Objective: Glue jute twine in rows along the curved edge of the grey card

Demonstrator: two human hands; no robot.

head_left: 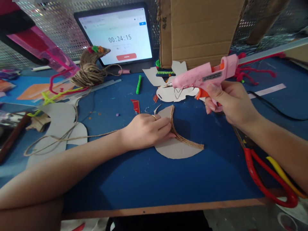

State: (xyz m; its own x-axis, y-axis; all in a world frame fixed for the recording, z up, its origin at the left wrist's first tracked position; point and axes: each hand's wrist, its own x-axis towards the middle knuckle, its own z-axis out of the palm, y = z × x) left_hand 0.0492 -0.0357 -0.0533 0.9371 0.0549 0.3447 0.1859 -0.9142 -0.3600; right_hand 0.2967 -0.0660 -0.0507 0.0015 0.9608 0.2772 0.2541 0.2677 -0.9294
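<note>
My left hand (146, 130) lies on a grey card cut-out (176, 150) on the blue table, its fingers pressed together against a band of jute twine (183, 139) that runs along the card's curved edge. A loose strand of the same twine (72, 138) trails off to the left. My right hand (228, 102) is closed round the grip of a pink hot glue gun (204, 77), held in the air above and to the right of the card. The gun's metal nozzle points left.
A tablet (120, 35) showing a timer reading 00:24:15 leans at the back, with a twine ball (90, 72) beside it and a cardboard box (199, 29) to its right. Red-handled scissors (267, 176) lie at the right. Card scraps, pipe cleaners and white cut-outs (173, 93) are scattered around.
</note>
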